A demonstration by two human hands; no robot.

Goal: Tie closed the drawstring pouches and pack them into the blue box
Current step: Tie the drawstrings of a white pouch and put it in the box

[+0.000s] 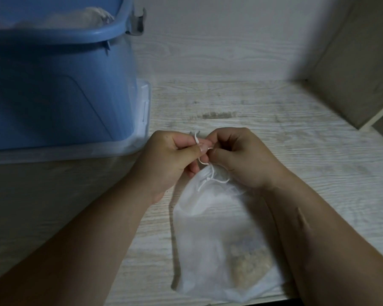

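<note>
The pouch is lying right of the blue box, reaching the table edge. The left hand and right hand are pinching its cord.

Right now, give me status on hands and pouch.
Left hand and right hand pinching drawstring. Pouch on table, not yet boxed. Blue box open at left, nothing blocking.

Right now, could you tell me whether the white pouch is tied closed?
Not yet: the pouch neck is gathered, but left hand and right hand pinch loose drawstring loops.
</note>
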